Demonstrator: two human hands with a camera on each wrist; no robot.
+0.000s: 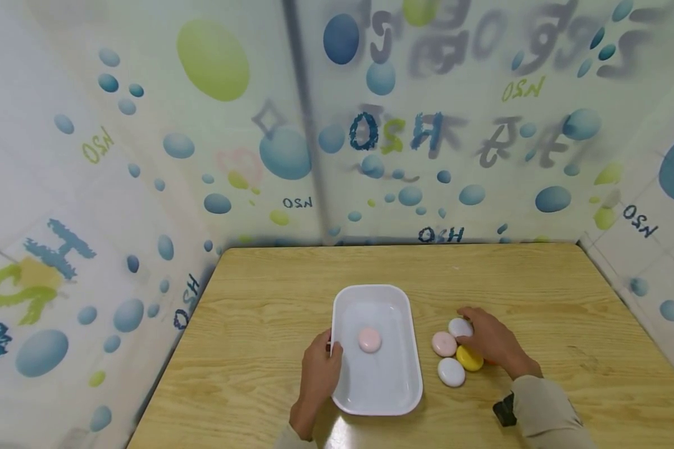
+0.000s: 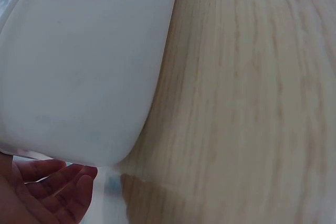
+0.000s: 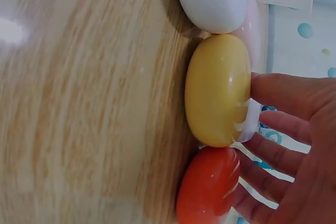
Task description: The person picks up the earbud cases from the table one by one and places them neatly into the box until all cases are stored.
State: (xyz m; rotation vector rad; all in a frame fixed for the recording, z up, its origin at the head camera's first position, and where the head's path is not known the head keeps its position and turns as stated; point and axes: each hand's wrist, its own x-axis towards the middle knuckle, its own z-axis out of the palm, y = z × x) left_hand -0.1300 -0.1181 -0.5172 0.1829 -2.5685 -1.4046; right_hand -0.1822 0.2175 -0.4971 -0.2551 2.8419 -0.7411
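A white rectangular tray [image 1: 376,390] lies on the table with one pink round case [image 1: 369,340] inside. At its left rim, my left hand [image 1: 320,368] grips the tray, thumb over the edge; in the left wrist view its curled fingers [image 2: 79,192] show beside the tray's outer wall. Right of the tray, my right hand [image 1: 491,340] pinches a white round case [image 1: 459,327] at the back of a small cluster. Around it sit a pink case [image 1: 444,343], a yellow case [image 1: 469,358], another white case [image 1: 452,372] and an orange-red case [image 3: 207,187], partly hidden by the hand.
The wooden table [image 1: 258,299] reaches back to a wall covering [image 1: 359,187] printed with blue and green bubbles. Similar printed walls stand at the left and right. In the right wrist view, the nearer white case has a small dark slot.
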